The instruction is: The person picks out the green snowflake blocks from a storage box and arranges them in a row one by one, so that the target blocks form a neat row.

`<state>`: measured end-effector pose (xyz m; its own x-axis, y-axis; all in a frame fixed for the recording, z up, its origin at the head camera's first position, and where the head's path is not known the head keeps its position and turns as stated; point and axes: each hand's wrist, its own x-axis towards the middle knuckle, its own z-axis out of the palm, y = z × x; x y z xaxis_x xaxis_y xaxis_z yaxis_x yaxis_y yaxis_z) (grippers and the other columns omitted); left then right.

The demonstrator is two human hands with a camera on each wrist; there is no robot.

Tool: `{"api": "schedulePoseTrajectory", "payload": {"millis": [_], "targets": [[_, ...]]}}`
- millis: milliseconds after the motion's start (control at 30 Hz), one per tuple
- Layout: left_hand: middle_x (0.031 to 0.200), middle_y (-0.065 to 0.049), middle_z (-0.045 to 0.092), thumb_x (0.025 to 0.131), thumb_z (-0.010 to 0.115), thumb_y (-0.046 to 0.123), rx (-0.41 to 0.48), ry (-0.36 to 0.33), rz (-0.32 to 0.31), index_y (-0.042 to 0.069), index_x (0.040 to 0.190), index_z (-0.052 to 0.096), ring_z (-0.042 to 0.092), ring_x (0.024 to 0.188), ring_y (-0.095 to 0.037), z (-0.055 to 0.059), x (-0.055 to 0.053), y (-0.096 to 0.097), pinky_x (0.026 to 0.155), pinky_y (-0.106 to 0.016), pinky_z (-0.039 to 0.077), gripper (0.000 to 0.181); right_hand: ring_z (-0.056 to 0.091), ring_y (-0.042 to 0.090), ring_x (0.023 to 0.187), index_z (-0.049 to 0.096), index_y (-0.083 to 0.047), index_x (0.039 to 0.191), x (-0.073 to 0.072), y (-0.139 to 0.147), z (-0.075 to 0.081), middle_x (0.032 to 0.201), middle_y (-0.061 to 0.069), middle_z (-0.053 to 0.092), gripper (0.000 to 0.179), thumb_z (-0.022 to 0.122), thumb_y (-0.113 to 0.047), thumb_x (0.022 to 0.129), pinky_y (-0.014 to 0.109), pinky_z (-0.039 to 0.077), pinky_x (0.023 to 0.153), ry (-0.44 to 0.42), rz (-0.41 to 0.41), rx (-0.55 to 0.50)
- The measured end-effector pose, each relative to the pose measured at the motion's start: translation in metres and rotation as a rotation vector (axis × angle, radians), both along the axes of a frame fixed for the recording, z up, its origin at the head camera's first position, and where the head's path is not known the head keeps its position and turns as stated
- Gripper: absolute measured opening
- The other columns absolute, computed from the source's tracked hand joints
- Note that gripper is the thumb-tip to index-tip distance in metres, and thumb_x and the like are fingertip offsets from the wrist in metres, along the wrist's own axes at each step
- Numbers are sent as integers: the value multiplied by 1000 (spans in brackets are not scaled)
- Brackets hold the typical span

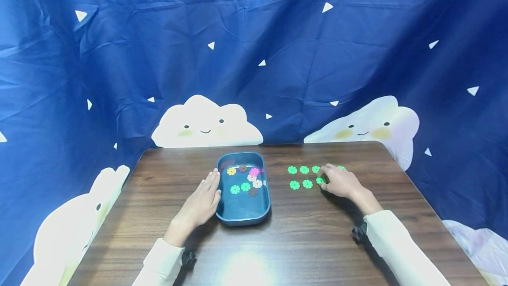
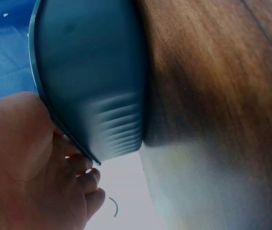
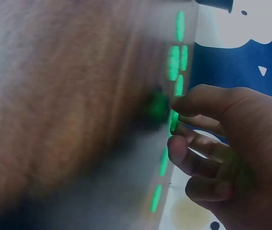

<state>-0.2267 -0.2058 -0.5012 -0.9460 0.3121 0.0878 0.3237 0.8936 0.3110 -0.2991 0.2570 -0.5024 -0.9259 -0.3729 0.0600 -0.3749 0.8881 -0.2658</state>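
A blue-green plastic tray [image 1: 244,220] holds several flower-shaped discs in yellow, brown, pink, white and green. Along its left rim lies my left hand [image 1: 201,197], fingers straight and touching the edge; the left wrist view shows the tray's ribbed outer wall [image 2: 117,115] beside this hand. My right hand [image 1: 342,182] is low over the table, thumb and fingers curled at a green flower-shaped disc [image 1: 320,180], which they appear to pinch. Several more green discs [image 1: 304,170] lie flat in two rows around that hand, some partly hidden by it.
The brown wooden table [image 1: 309,242] bears the tray and discs. Behind it hangs a blue curtain [image 1: 238,25] with white triangles and smiling clouds. Dark wrist cameras [image 1: 359,233] sit below both white sleeves [image 1: 401,246].
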Motion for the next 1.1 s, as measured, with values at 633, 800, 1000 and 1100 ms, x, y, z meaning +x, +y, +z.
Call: {"api": "schedulePoseTrajectory", "payload": {"millis": [633, 800, 1000, 1100], "targets": [[177, -20, 22, 114, 41, 22, 12, 15, -1, -5, 166, 26, 25, 164, -38, -2, 1, 1, 133, -56, 26, 61, 71, 28, 102, 74, -10, 116, 4, 0, -8, 123, 10, 70, 27, 79, -21, 91, 56, 60, 76, -36, -32, -24], [177, -20, 22, 114, 40, 22, 14, 15, 0, -5, 166, 26, 25, 164, -38, -1, 1, 1, 133, -56, 26, 61, 71, 29, 103, 74, -10, 117, 5, 0, -8, 124, 11, 70, 27, 78, -21, 92, 56, 60, 76, -36, -35, -27], [177, -20, 22, 114, 39, 23, 5, 15, 4, -5, 166, 26, 25, 164, -37, -2, 1, 1, 133, -55, 26, 61, 73, 30, 102, 75, -10, 114, 3, -4, 2, 116, 8, 73, 20, 72, -18, 97, 58, 61, 78, -1, -39, -37], [177, -20, 21, 114, 39, 23, 8, 10, 3, -5, 166, 25, 24, 164, -37, -2, 1, 0, 134, -55, 26, 61, 72, 25, 92, 75, -14, 107, 0, -10, 13, 105, 3, 75, 11, 71, -18, 98, 53, 60, 73, 20, -42, -42]]}}
